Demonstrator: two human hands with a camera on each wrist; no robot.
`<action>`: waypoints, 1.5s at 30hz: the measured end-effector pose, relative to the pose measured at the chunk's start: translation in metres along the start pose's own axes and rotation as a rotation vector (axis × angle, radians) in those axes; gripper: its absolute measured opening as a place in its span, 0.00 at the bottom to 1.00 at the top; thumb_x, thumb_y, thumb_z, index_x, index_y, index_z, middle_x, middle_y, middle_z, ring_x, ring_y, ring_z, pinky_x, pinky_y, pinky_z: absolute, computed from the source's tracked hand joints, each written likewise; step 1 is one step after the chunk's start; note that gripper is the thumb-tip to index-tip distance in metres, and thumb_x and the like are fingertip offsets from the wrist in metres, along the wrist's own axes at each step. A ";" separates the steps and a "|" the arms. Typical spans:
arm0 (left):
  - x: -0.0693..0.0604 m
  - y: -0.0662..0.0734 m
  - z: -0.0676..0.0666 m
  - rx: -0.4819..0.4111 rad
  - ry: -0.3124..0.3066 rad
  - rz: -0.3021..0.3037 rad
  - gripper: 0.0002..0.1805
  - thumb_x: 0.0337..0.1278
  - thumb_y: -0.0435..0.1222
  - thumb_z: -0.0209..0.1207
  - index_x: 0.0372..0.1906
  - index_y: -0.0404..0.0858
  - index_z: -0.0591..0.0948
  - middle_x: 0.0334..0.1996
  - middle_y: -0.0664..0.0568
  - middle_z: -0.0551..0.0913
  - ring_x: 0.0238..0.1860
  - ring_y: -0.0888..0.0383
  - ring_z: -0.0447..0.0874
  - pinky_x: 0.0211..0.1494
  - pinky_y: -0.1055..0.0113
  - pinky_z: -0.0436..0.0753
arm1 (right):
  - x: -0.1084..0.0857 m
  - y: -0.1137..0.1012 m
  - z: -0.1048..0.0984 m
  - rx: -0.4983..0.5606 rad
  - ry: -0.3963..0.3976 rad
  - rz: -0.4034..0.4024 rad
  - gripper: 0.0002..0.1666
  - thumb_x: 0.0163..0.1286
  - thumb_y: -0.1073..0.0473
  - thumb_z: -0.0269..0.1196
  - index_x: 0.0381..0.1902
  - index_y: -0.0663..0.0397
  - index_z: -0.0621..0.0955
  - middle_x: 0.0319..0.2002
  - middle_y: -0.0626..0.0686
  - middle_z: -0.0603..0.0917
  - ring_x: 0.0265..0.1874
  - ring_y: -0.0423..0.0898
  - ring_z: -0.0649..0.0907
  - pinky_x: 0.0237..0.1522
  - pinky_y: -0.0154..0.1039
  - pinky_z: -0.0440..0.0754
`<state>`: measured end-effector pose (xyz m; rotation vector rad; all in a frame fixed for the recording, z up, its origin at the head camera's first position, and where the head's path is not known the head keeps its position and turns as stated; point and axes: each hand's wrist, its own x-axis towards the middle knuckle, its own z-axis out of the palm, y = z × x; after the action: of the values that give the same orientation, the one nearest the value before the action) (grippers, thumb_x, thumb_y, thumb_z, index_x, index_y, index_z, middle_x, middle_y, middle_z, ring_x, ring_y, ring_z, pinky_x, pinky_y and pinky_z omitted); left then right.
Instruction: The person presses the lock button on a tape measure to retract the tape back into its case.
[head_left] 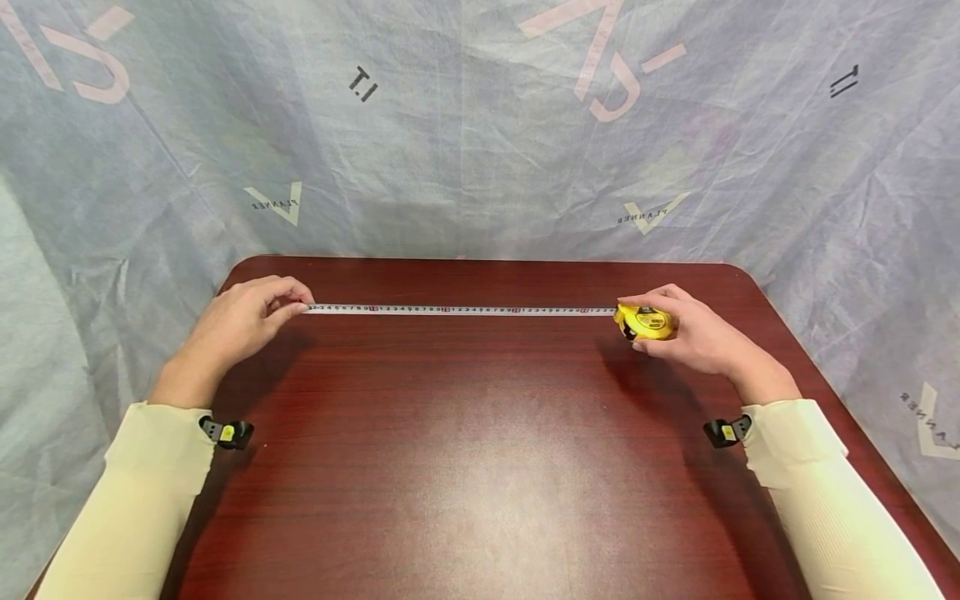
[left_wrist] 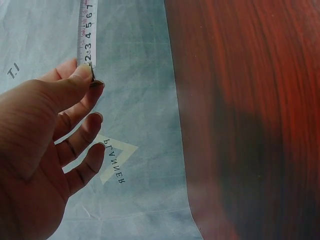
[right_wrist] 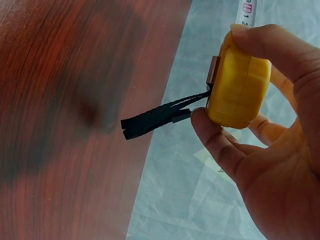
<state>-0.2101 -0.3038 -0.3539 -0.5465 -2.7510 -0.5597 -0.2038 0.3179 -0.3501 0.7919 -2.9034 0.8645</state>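
Left hand (head_left: 243,321): thumb and index finger closed in a pinch on the end of the tape blade (head_left: 480,311), other 3 fingers loosely bent, apart. Right hand (head_left: 701,329): fingers spread only to case width, gripping the yellow tape measure case (head_left: 654,323). Blade runs straight between the 2 hands, raised over the far part of the bench (head_left: 480,433); digits 2–7 legible at the left end. Black strap (right_wrist: 160,117) hangs off the case. Printed grey sheet (head_left: 465,150) behind.

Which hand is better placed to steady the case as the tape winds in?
Probably the right hand: it grips the yellow case, while the left hand pinches the tape blade by its low-numbered end, well away from the case.
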 end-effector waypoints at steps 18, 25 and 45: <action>0.005 0.004 0.002 -0.010 -0.010 0.017 0.06 0.67 0.38 0.68 0.43 0.53 0.84 0.34 0.58 0.84 0.33 0.57 0.77 0.39 0.55 0.71 | 0.004 -0.002 0.004 -0.018 -0.013 -0.028 0.37 0.61 0.64 0.76 0.69 0.48 0.79 0.54 0.58 0.74 0.49 0.50 0.76 0.44 0.31 0.77; 0.005 0.006 0.003 -0.011 -0.003 0.009 0.07 0.66 0.37 0.69 0.42 0.54 0.85 0.34 0.59 0.84 0.33 0.57 0.77 0.37 0.54 0.72 | 0.006 -0.005 0.005 -0.012 -0.008 0.006 0.37 0.61 0.64 0.77 0.68 0.44 0.79 0.55 0.56 0.74 0.48 0.49 0.77 0.44 0.32 0.78; 0.010 0.011 0.008 -0.006 -0.003 0.015 0.07 0.65 0.37 0.69 0.42 0.54 0.85 0.33 0.59 0.83 0.32 0.57 0.76 0.37 0.54 0.71 | 0.011 -0.010 0.007 0.008 -0.013 -0.003 0.37 0.61 0.63 0.77 0.68 0.45 0.80 0.54 0.56 0.75 0.48 0.49 0.77 0.44 0.34 0.79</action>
<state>-0.2159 -0.2879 -0.3541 -0.5697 -2.7463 -0.5634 -0.2078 0.3019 -0.3497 0.8053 -2.9112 0.8748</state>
